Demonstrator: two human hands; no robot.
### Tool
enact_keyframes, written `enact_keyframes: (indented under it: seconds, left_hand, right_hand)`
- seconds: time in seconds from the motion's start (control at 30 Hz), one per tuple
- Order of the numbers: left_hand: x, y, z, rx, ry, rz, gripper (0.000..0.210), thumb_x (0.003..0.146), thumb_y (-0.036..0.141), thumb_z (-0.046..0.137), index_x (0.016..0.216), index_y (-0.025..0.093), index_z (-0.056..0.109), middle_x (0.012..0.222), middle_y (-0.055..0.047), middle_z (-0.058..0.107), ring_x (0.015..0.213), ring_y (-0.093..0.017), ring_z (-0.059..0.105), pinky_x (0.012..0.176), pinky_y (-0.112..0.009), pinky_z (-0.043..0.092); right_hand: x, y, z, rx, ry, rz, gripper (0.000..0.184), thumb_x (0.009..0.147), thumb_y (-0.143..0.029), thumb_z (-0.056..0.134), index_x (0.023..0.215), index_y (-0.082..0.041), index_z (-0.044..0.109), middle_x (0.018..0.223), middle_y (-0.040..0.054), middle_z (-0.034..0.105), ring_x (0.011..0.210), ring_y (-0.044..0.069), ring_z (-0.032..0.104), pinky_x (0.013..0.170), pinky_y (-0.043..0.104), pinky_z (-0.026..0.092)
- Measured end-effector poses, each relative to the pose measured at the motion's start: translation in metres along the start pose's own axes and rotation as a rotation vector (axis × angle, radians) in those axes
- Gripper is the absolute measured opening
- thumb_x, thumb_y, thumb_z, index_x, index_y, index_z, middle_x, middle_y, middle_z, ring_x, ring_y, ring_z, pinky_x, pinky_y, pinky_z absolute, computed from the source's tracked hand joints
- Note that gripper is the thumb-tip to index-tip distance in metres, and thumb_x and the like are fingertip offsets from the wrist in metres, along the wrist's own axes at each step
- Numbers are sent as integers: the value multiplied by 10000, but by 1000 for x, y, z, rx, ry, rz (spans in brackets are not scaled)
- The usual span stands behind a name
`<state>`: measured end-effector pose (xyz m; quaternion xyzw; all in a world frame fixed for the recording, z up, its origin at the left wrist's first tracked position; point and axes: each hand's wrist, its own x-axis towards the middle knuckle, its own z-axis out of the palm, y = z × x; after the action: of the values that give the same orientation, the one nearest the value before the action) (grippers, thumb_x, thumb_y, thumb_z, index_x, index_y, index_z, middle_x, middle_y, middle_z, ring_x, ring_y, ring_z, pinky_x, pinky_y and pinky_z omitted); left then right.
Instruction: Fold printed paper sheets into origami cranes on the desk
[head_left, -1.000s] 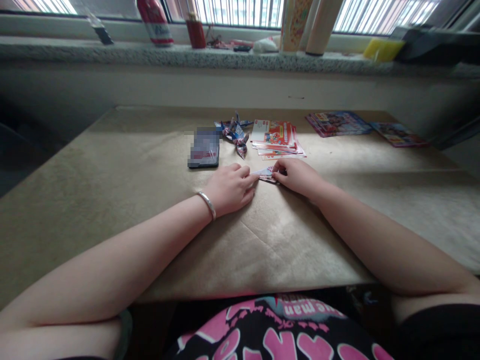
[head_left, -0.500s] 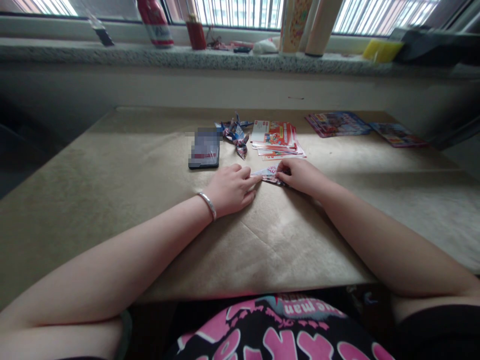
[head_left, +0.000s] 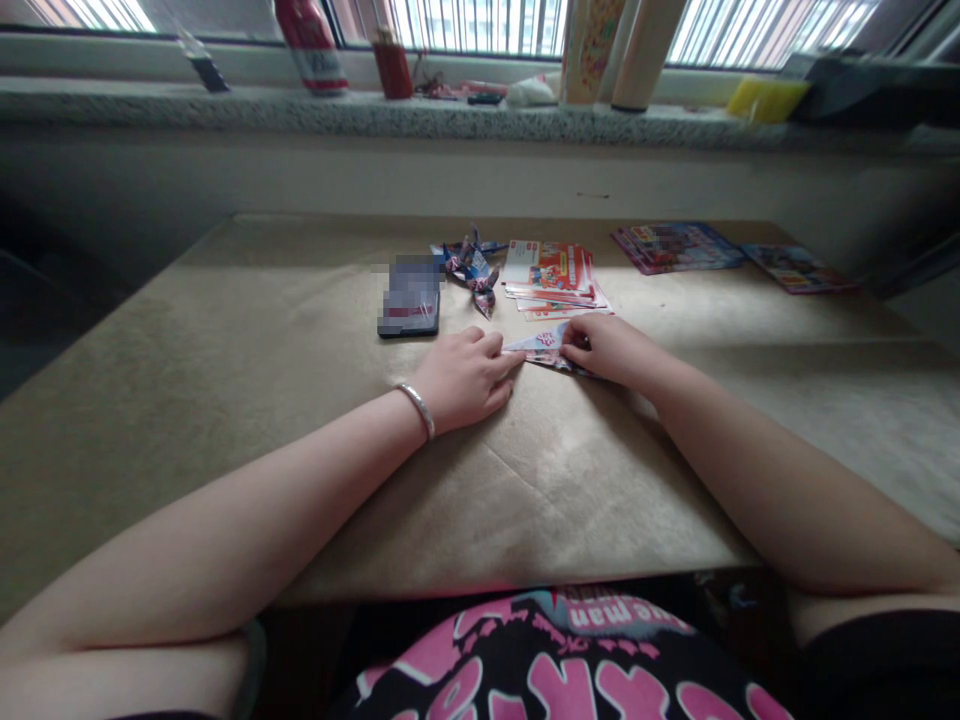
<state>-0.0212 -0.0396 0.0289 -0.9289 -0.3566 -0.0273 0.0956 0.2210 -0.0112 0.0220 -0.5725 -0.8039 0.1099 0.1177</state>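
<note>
A narrow folded paper [head_left: 544,341], pale blue with pink print and a darker patterned lower edge, lies between my hands. My left hand [head_left: 461,380], with a silver bracelet at the wrist, rests palm down on the table. Its outstretched index finger presses the paper's pointed left tip, with the other fingers partly bent. My right hand [head_left: 604,345] pinches the paper near its right end between thumb and fingers, hiding that end. Just beyond the paper is a stack of red and white printed cards [head_left: 555,275]. Folded blue patterned paper pieces [head_left: 471,268] lie to its left.
A dark phone-like device [head_left: 409,300], partly blurred out, lies left of the folded pieces. Colourful printed sheets [head_left: 675,248] and another printed sheet [head_left: 799,268] are at the back right. Bottles, a red container [head_left: 391,68] and a yellow block [head_left: 766,100] stand on the windowsill [head_left: 465,122].
My right hand has slid slightly to the right along the paper, leaving more of its printed face showing. My left hand stays where it was.
</note>
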Motion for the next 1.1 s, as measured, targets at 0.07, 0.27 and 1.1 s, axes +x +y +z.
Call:
enact_keyframes:
  seconds: [0.07, 0.27, 1.1]
  left_hand:
    - [0, 0, 0, 0, 7, 4, 450, 954, 412, 431, 1350, 246, 568, 1082, -89, 609, 978, -240, 547, 861, -361, 434]
    - [-1, -1, 2, -11, 29, 9, 447, 955, 411, 429, 1346, 248, 572, 1068, -90, 612, 979, -244, 544, 851, -363, 435]
    - [2, -5, -3, -13, 23, 33, 389, 939, 369, 468, 1235, 197, 652, 1027, -94, 649, 929, -232, 582, 815, -351, 470]
  right_hand:
    - [0, 2, -3, 1, -15, 19, 80, 820, -246, 619, 773, -194, 657, 834, 54, 699, 751, 179, 588, 669, 287, 411]
    - [-2, 9, -12, 28, -55, 98, 70, 792, -239, 658, 734, -200, 650, 740, 22, 693, 659, 158, 582, 613, 278, 417]
    - [-18, -32, 5, -240, 103, -398, 286, 934, -246, 499, 1074, -251, 749, 968, 68, 705, 908, 212, 593, 745, 315, 400]
